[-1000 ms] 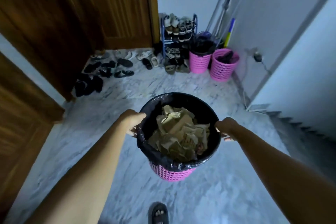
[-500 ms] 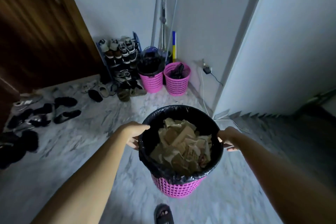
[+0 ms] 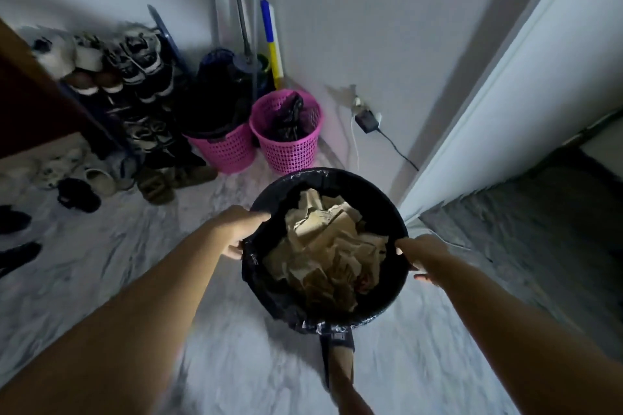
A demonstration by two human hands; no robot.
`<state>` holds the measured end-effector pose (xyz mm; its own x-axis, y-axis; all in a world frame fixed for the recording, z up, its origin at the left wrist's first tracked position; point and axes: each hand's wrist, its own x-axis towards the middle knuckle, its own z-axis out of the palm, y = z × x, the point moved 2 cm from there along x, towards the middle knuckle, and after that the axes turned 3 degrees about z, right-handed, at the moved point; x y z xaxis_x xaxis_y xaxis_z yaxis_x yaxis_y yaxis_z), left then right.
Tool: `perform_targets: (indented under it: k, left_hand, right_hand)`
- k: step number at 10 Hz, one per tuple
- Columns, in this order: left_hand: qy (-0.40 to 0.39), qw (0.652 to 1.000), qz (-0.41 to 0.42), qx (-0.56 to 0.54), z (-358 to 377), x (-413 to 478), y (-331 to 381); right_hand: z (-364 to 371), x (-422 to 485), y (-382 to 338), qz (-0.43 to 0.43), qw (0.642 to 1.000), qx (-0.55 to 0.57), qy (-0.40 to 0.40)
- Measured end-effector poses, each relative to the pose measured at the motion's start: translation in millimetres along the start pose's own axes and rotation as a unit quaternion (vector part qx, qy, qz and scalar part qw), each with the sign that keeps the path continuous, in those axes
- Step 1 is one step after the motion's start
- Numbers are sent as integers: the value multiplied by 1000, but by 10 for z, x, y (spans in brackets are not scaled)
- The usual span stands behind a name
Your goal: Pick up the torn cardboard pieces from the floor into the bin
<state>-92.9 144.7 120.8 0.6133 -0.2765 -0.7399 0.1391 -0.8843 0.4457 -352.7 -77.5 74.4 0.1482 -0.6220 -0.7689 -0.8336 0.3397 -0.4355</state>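
The bin (image 3: 381, 205), at frame centre, contains the torn cardboard pieces (image 3: 323, 246). The left hand (image 3: 236, 232) and right hand (image 3: 426, 256) each grip its lined rim with curled fingers. Risk: the liner slips under the grip, the bin tilts and the pieces spill.

Dim marble floor (image 3: 101, 263), grey walls (image 3: 371, 27)

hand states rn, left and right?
left hand: grips the bin by its left rim.
right hand: grips the bin by its right rim.
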Motion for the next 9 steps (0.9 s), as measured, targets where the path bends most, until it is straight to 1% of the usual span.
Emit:
perform_targets:
  k: [1,2,3,4,5,6,7,8,9]
  left_hand:
    - [1,1000,-26,13,296,1365,142]
    - [-3,999,-43,1,613,2513,188]
    - [-9,997,-55,-61,876,3323,272]
    - [-4,994,-49,-93,1041,3864,406]
    - [2,994,1,-105,1163,4138,519]
    - [23,996,45,-73,1272,4184,524]
    - [13,998,49,-28,1298,4071,491]
    - [14,998,58,-23,1127,3813,478]
    - [-1,997,62,45,932,3308,369]
  right_hand:
    - [377,1337,-264,23,999,22,-8]
    - [712,2404,-440,36,998,41,-7]
    - [931,3135,-616,34,997,72,-13]
    - [1032,3663,-723,22,995,100,-16]
    - [1132,4095,-726,-5,994,103,-37]
    - [1244,4491,-624,-47,992,108,-54]
    - [1177,3991,-836,-76,995,18,-60]
    - [1013,3320,-1049,-131,983,-125,-31]
    - [857,2587,-1098,-198,958,-198,-62]
